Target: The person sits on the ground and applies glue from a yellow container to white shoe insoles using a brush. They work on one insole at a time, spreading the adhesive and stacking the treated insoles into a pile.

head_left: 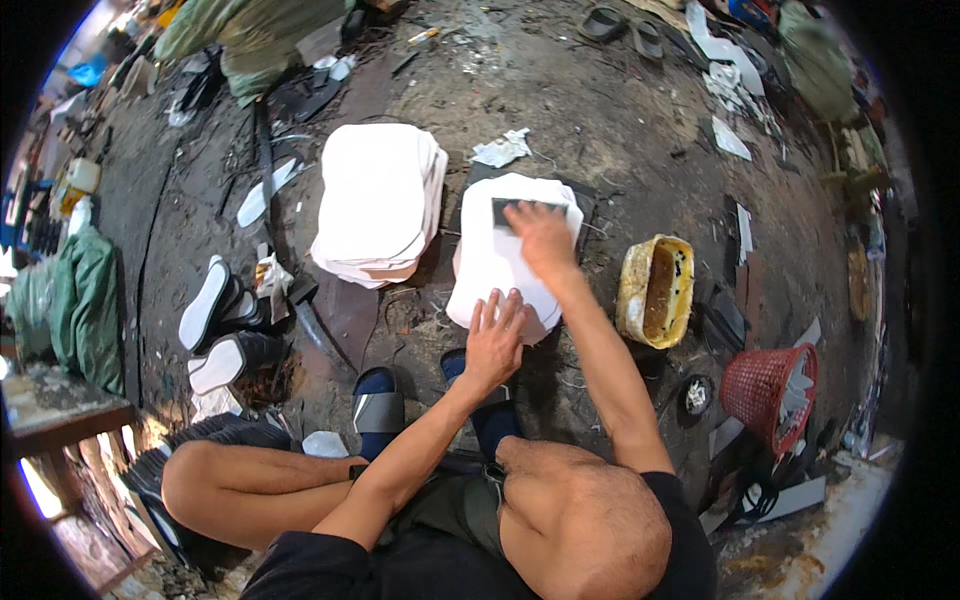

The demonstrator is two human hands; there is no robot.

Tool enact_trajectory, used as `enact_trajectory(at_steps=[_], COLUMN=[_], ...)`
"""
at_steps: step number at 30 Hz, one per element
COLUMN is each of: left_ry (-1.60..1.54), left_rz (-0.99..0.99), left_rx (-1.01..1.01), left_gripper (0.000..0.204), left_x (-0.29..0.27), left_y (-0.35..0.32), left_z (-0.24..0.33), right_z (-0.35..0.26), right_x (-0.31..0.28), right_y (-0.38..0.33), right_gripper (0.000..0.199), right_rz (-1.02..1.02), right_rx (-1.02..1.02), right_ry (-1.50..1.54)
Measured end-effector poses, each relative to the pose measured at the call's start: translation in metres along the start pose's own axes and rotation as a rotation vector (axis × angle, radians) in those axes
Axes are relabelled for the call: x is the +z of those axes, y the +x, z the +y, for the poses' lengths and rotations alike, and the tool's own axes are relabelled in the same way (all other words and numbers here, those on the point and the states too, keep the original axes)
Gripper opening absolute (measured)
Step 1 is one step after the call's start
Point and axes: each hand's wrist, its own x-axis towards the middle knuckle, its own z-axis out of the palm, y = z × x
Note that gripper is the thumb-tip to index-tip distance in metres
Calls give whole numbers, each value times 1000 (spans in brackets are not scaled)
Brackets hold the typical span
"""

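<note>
A stack of white sole-shaped sheets (480,245) lies on the ground in front of me. My left hand (496,335) rests open on its near edge, fingers spread. Over the far part of the same stack, my right hand (543,238) grips a dark flat rectangular piece (500,212) pressed against the top sheet; motion smears its fingers a little. To the left stands a taller stack of white sheets (372,195), its edges uneven. A yellow tub (627,290), cut open and coated inside with brownish stuff, sits right of my right forearm.
White-topped soles (207,303) lie at the left near a green cloth (88,300). A red basket (740,395) holding scraps stands at the right, beside a small round dish (695,396). Sandals (603,24) and a crumpled white scrap (502,148) lie farther off.
</note>
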Motion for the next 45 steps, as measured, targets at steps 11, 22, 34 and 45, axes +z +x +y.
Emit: enact_trajectory(at_steps=[11, 22, 34, 45], left_ry=[-285, -245, -1856, -1983], left_rz=[159, 285, 77, 168], left_rx=[-550, -441, -1719, -1587], left_gripper=[82, 68, 95, 92], left_x=[-11, -10, 16, 14], left_y=[26, 12, 9, 1], left_z=[-69, -57, 14, 1], right_z=[97, 122, 118, 163], right_x=[-161, -139, -224, -276], right_y=[-127, -154, -257, -112], right_gripper=[41, 44, 34, 37], right_rz=[325, 67, -247, 361], right_rx=[993, 1068, 847, 703], right_ry=[150, 486, 152, -118])
